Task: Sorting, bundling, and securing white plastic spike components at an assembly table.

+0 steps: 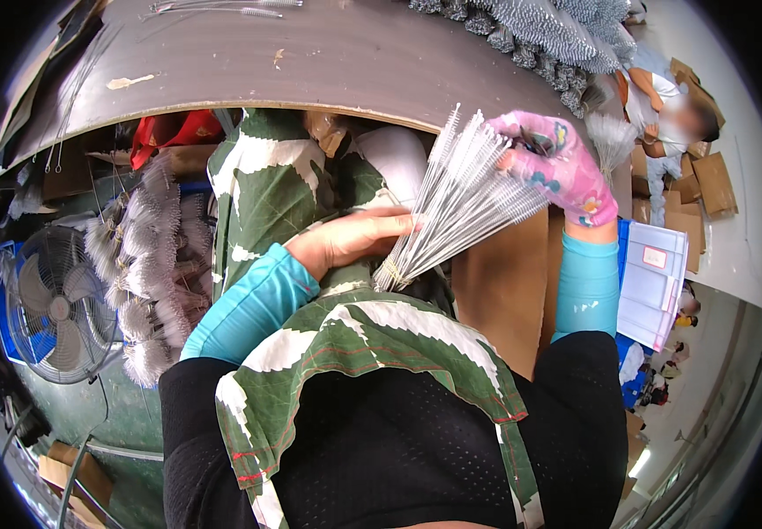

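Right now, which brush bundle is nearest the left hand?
The splayed bundle touching the left hand, its bristled ends at the pink-gloved right hand; other bundles sit apart, like those beside the fan.

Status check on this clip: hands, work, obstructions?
Left hand bare, fingers against the brush bundle. Right hand in pink flowered glove, curled at the bristled ends. Bundle fanned, gathered at base. No obstruction visible between hands and bundle.
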Demonstrator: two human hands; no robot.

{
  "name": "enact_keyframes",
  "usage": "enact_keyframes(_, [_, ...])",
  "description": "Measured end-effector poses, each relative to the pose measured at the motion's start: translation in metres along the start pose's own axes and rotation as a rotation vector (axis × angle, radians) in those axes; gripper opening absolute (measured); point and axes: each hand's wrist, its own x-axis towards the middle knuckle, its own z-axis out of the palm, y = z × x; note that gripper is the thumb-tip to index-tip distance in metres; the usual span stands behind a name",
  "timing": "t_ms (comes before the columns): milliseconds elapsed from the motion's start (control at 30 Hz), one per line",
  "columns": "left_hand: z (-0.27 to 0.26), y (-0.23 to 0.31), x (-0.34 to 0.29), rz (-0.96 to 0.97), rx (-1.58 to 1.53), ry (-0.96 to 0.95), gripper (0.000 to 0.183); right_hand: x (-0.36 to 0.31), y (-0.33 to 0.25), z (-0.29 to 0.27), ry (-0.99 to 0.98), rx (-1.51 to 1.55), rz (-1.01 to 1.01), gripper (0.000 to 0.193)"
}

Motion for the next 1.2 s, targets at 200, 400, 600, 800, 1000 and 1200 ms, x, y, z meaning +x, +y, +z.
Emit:
enact_keyframes(200, [0.008,-0.003,0.029,-0.068,-0.249,-0.582,0.063,-0.035,-0.07,0.005,-0.032,-0.152,-0.228,0.028])
enact_keyframes(400, [0.036,0.011,0.004,-0.09,-0.246,-0.697,0.05,-0.046,-0.078,0.01,0.058,-0.41,-0.657,0.035])
enact_keyframes(600, [0.06,0.086,-0.036,0.481,0.142,0.234,0.034,-0.012,-0.029,-0.007,0.807,0.102,-0.558,0.03])
enact_keyframes(800, [0.059,0.118,-0.089,0.945,0.825,0.893,0.032,0.073,-0.042,0.13,0.228,0.929,-0.471,0.034])
enact_keyframes(1000, [0.077,0.123,-0.12,1.366,0.723,1.133,0.033,0.117,-0.093,0.178,0.309,0.997,-0.504,0.018])
enact_keyframes(1200, [0.082,0.13,-0.135,1.583,0.723,1.46,0.025,0.127,-0.13,0.198,0.173,1.0,-0.548,0.014])
